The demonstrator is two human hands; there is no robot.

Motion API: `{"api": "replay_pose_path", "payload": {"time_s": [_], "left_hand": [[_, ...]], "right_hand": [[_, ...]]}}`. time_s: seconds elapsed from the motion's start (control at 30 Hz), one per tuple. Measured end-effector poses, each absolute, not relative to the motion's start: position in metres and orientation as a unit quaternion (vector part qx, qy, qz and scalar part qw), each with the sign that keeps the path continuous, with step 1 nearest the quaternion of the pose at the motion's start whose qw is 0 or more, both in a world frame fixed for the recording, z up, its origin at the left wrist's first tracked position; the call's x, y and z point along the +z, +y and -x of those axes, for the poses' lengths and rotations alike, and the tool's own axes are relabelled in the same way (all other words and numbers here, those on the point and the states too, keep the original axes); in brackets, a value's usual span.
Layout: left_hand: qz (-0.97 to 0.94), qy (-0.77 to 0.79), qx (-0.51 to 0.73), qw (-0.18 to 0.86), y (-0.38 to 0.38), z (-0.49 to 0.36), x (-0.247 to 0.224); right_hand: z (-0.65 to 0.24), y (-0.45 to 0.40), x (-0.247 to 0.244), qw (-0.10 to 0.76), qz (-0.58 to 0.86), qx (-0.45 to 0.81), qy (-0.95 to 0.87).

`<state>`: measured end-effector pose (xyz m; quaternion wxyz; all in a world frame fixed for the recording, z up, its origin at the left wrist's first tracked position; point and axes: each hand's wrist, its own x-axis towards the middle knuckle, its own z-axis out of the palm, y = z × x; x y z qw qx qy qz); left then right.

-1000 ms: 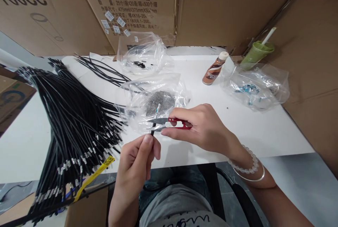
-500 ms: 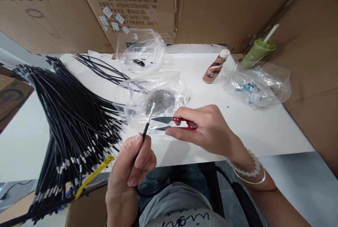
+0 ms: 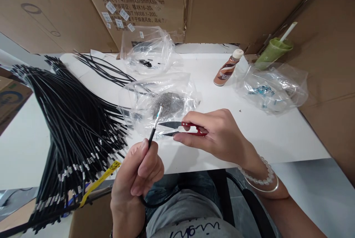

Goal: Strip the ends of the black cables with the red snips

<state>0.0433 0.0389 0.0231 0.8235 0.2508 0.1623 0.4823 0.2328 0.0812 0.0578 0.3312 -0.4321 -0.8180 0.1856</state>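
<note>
My left hand (image 3: 142, 169) is closed round a black cable (image 3: 152, 137), whose stripped, silvery end with a bit of teal points up and away from me. To its right, my right hand (image 3: 216, 131) grips small snips (image 3: 191, 124) with red handles. Their two dark blades stand apart and point left, with the tips close to the cable's bare end. Behind the blades lies a clear plastic bag (image 3: 180, 82) that holds a heap of tiny grey metal parts (image 3: 166, 104).
A large bundle of black cables (image 3: 74, 119) covers the table's left side, with a yellow tag (image 3: 100, 182). Farther back are a bag of black pieces (image 3: 149, 51), a brown bottle (image 3: 227, 71), a green cup (image 3: 273, 53) and a bag of teal pieces (image 3: 271, 92). Cardboard boxes (image 3: 222, 5) stand behind.
The camera view has shifted slightly. My left hand and the cable's tip have moved a little left; my right hand keeps the snips in nearly the same place, blades apart.
</note>
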Motion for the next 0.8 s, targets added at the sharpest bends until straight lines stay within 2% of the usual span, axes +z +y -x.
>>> {"api": "replay_pose_path", "payload": {"time_s": [0.5, 0.8], "left_hand": [[-0.277, 0.212, 0.489, 0.799, 0.038, -0.044, 0.02], [-0.313, 0.44, 0.455, 0.708, 0.033, -0.042, 0.024]], "right_hand": [[-0.233, 0.08, 0.062, 0.301, 0.468, 0.132, -0.82], [-0.238, 0.084, 0.077, 0.193, 0.484, 0.119, -0.845]]}}
